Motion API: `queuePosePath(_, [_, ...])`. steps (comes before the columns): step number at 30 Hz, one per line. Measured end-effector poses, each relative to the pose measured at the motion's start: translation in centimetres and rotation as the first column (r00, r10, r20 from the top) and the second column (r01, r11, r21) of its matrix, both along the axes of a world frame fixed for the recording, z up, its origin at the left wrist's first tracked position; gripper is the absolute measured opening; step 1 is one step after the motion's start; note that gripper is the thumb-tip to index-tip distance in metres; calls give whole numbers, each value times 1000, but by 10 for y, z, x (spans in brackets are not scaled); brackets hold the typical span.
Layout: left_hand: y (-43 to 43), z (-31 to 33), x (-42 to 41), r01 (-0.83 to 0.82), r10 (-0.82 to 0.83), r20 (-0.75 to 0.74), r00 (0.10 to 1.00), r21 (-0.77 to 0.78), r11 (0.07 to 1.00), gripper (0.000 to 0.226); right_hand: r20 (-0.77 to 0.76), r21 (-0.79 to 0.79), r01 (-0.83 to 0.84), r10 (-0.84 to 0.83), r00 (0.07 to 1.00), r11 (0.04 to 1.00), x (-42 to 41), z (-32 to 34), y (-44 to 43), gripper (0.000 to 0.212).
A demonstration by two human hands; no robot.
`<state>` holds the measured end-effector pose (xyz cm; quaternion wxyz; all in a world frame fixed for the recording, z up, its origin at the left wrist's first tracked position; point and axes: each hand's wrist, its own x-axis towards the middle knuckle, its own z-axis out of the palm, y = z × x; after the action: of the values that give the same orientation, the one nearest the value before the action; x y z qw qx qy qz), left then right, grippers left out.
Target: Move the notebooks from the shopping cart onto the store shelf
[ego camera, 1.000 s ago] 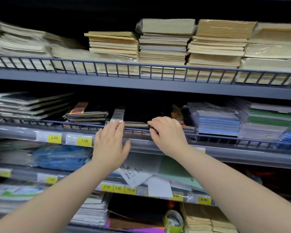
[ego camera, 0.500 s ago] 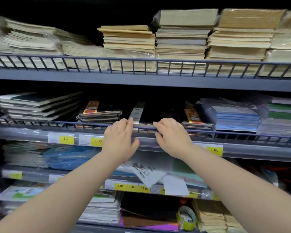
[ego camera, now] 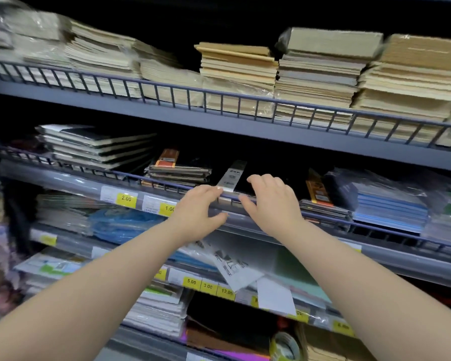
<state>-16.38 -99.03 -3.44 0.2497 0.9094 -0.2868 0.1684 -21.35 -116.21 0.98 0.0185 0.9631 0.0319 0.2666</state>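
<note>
1. Your left hand [ego camera: 198,213] and right hand [ego camera: 272,203] rest with fingers spread on the wire rail [ego camera: 167,184], gripping nothing.
2. Square the black notebook [ego camera: 248,178] behind the rail by pushing evenly with both palms.
3. It lies flat on the middle shelf [ego camera: 71,178]; dark cover, white label strip.

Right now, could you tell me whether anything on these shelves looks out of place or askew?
Yes. On the shelf below the hands, a white printed sheet and a blank white card hang crookedly over the front edge, covering part of the yellow price tags. The black-covered notebooks at the middle shelf's left are fanned unevenly rather than squared.
</note>
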Motion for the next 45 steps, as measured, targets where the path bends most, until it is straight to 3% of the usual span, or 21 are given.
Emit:
queuePosePath(2, [14,-3,-4,-31,25,-31,999,-212,977,47,16,41,-73,73,997,996,3,-1,11,41])
queuePosePath(5, [37,-12,-9,-198,235,101,967,-286,937,44,13,71,-220,220,976,973,13,-11,31,43])
queuePosePath(7, [52,-18,-4,-268,342,172,924,-348,898,43,5,183,-260,263,965,948,23,-20,44,47])
queuePosePath(10, [75,-13,18,-347,421,52,906,-477,807,51,8,413,-177,191,982,893,45,-20,61,52])
queuePosePath(12, [88,-6,37,-377,409,-20,913,-426,822,62,-13,396,-51,61,998,917,62,-17,67,53])
queuePosePath(14, [96,2,51,-371,387,-23,922,-342,863,59,31,327,64,-79,996,943,69,-23,73,46])
queuePosePath(17, [100,8,65,-394,407,12,913,-220,892,52,259,236,77,-139,956,969,67,-48,85,30])
queuePosePath(19, [101,9,66,-398,414,34,910,-211,893,49,290,268,70,-150,945,961,65,-55,92,27])
queuePosePath(23, [112,12,75,-360,367,-5,930,-200,911,49,122,519,149,-246,961,841,65,-36,101,38])
queuePosePath(26, [116,10,80,-336,346,50,937,-147,930,51,-161,488,304,-259,953,818,68,-14,110,54])
queuePosePath(28, [120,10,86,-296,306,54,951,-144,944,51,-286,480,365,-250,925,798,73,-6,119,51])
queuePosePath(32, [129,13,97,-233,239,20,971,-168,958,48,-228,510,341,-258,939,789,70,-8,132,42])
queuePosePath(36, [133,13,100,-185,186,-14,983,-174,967,47,-92,610,206,-190,977,765,55,-16,139,40])
queuePosePath(41, [134,16,97,-152,148,-34,988,-198,968,52,-86,714,170,-157,984,679,52,-13,136,57])
queuePosePath(45, [139,14,94,-104,88,-60,994,-345,933,47,45,643,135,-213,976,754,61,-14,133,45])
